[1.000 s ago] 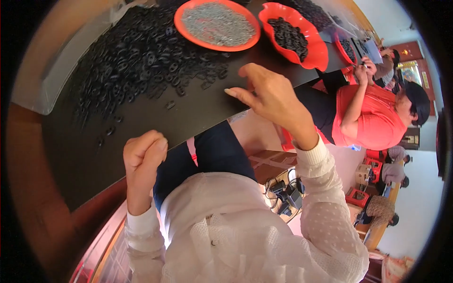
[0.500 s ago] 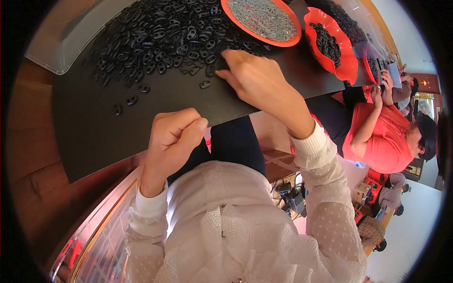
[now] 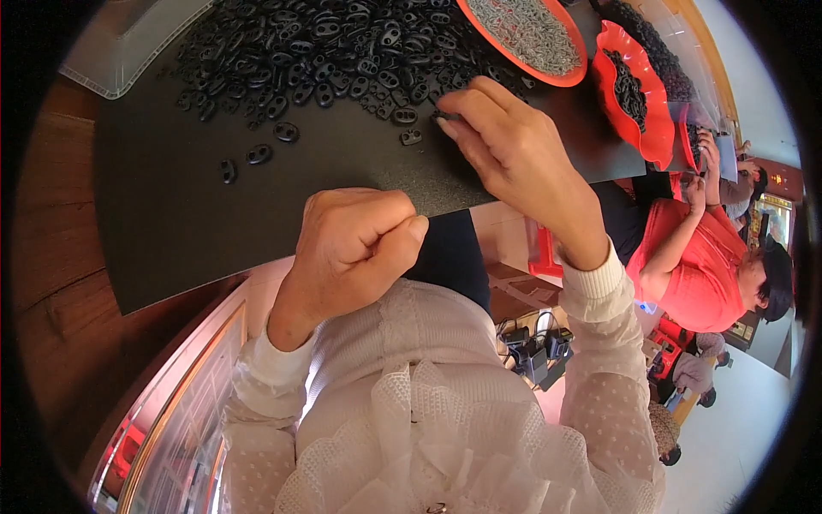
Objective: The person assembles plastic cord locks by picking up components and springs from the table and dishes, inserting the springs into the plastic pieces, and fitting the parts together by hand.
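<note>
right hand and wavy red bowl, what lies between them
In the head view, bare dark tabletop lies between the right hand and the wavy red bowl.

Head-worn fisheye, left one of a side-by-side pair, looking steeply down the wearer's own front — shirt [image 3: 505, 428] filling the bottom, left hand [image 3: 355, 244] and right hand [image 3: 518, 150] pretty close up mid-frame, surface [image 3: 197, 231] spreading across the top left. It's a super wide view: dark rim at the corners, straight edges bending, and the room squeezed along the right, with a co-worker [image 3: 698, 253] tipped sideways, farther off.
</note>
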A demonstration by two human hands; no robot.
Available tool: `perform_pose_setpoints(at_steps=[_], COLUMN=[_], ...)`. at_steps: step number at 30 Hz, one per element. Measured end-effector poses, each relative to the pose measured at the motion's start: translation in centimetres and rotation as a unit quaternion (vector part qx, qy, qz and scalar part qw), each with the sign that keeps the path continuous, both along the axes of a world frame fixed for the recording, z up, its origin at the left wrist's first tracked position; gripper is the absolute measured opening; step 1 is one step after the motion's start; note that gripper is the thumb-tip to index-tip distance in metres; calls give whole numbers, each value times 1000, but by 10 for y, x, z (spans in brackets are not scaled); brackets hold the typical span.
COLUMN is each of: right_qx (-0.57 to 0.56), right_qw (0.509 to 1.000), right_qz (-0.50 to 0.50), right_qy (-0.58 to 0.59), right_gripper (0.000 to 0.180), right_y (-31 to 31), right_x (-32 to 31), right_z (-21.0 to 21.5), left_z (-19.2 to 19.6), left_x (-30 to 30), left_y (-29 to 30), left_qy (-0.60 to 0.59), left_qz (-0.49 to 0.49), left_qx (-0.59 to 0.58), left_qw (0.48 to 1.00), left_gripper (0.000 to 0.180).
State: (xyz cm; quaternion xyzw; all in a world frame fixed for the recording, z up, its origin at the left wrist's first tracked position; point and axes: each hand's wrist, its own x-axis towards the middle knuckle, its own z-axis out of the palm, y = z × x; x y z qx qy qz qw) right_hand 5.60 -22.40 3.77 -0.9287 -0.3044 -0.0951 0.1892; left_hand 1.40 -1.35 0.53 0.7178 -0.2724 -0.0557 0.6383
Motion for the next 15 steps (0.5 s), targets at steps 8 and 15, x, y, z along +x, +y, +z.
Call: perform_pose_setpoints(at_steps=[8, 15], right_qx=[-78, -47], right_qw=[997, 998], right_qz=[-2, -14], right_qy=[-19, -31], right_gripper=[22, 21], right_y=[21, 3], right_x=[15, -3], right_z=[-12, -4], left_z=[-1, -5], left_x=[-2, -3], left_y=[0, 3], left_qy=[-5, -16], left_qz=[11, 9], left_qx=[10, 17], left_qw=[1000, 1000], left_gripper=[31, 32])
